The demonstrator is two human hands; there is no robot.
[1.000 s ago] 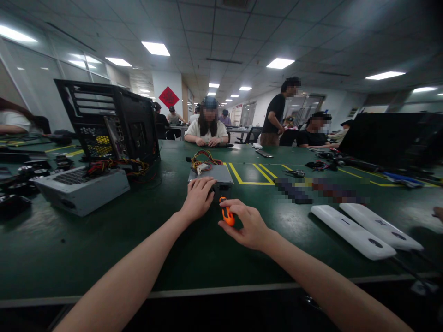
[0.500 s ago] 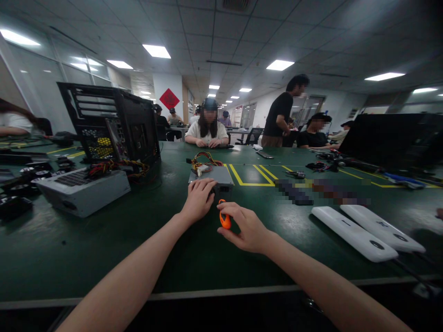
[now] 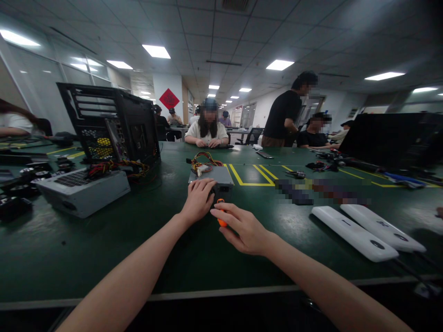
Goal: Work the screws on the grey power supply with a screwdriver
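Bright ceiling panels (image 3: 156, 51), white pillar (image 3: 159, 84)

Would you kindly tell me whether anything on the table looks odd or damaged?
Nothing stands out as damaged. The power supply under the left hand shows no visible harm, though the hand hides part of it. Two pixelated items on the right cannot be judged.

Orange tool (image 3: 222, 222) near flat-lying grey metal box (image 3: 221, 174)

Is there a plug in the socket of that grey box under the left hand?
It's unplugged: the dark socket on the near side of the grey box, beside the left hand, has nothing in it.
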